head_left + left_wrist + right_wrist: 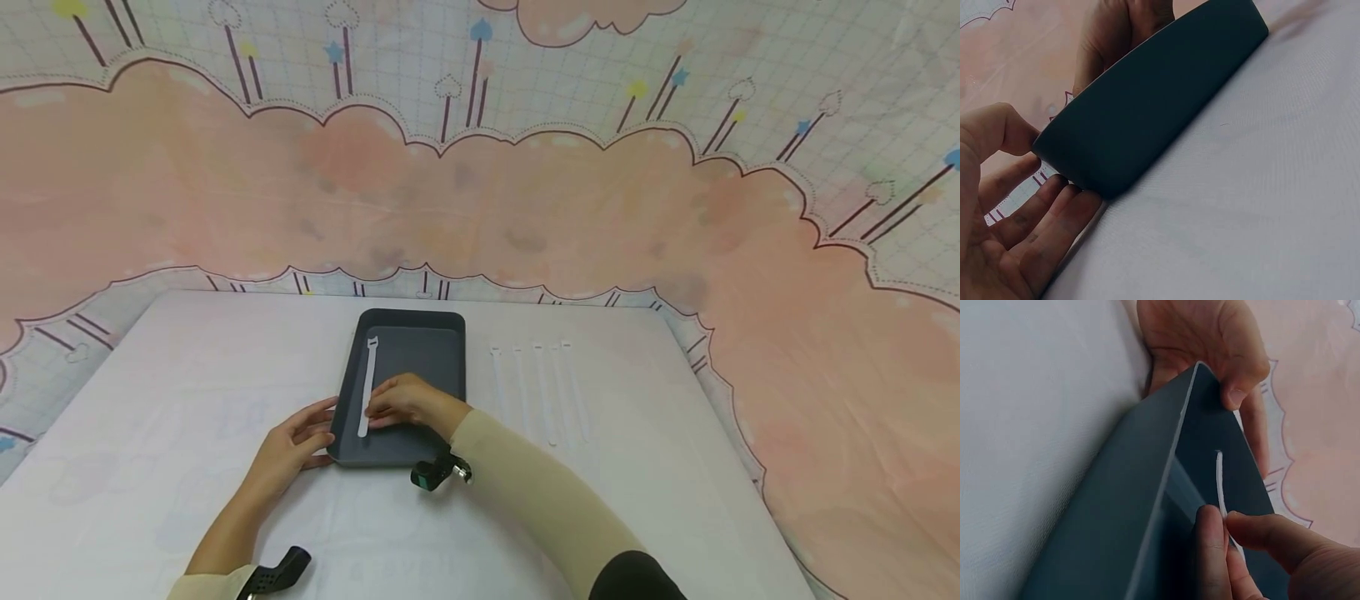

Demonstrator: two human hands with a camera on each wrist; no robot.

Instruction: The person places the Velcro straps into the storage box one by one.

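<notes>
A dark grey rectangular tray (420, 350) lies on the white table. Inside it, along the left side, is a white cable tie (369, 379), a flat strap with a wider slotted head at the far end. My right hand (408, 400) reaches over the tray and pinches the strap between thumb and fingers, as the cable tie (1220, 475) in the right wrist view shows. At the near left corner my left hand (294, 442) holds the tray, thumb at the rim and fingers (1054, 240) against the outer wall.
Several more white cable ties (540, 379) lie side by side on the table (645, 500), right of the tray. A patterned peach cloth (480, 208) surrounds the table. Each wrist carries a black camera, such as the right camera (431, 473).
</notes>
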